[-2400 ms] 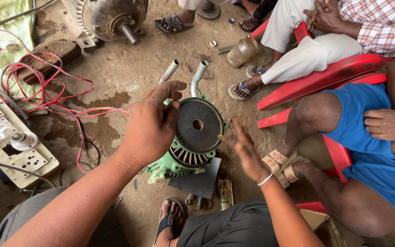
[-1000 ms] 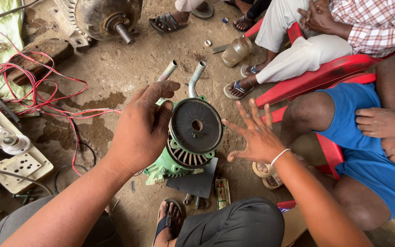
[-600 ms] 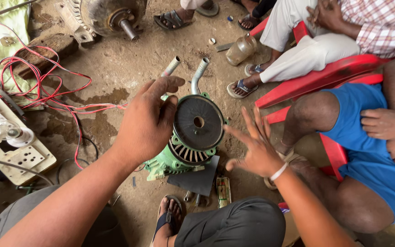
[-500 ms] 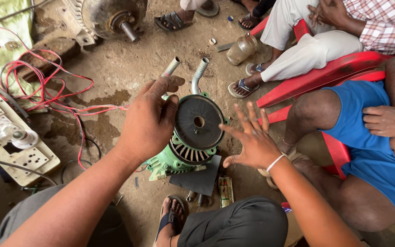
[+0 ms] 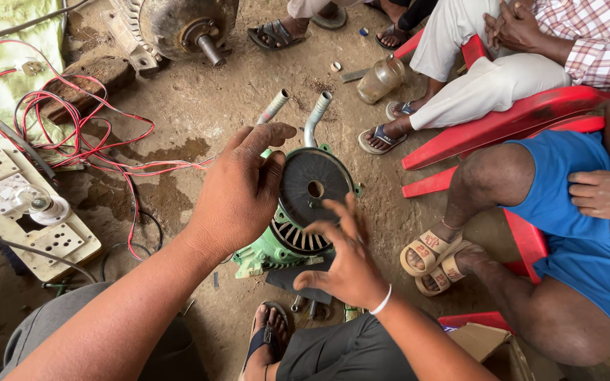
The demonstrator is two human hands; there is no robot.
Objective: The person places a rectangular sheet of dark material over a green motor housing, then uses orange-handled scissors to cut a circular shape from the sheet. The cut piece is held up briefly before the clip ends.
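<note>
A small green electric pump motor (image 5: 266,254) stands on end on the dirt floor, with a dark round end cover (image 5: 313,189) on top and two bent grey pipes (image 5: 317,116) beyond it. My left hand (image 5: 238,197) rests against the left side of the cover, fingers curved around its edge. My right hand (image 5: 347,257), a white band on its wrist, hovers open at the cover's near right edge, fingers spread and just touching or close above it.
Red wires (image 5: 72,141) trail left to a cream switchboard (image 5: 30,212). A large old motor (image 5: 178,25) lies at the top. Two people sit on red plastic chairs (image 5: 517,120) at right, feet near the pump. A glass jar (image 5: 379,77) lies beyond.
My right hand has moved left from beside the pump onto the cover's near edge. My left hand has kept its hold on the cover's left side.
</note>
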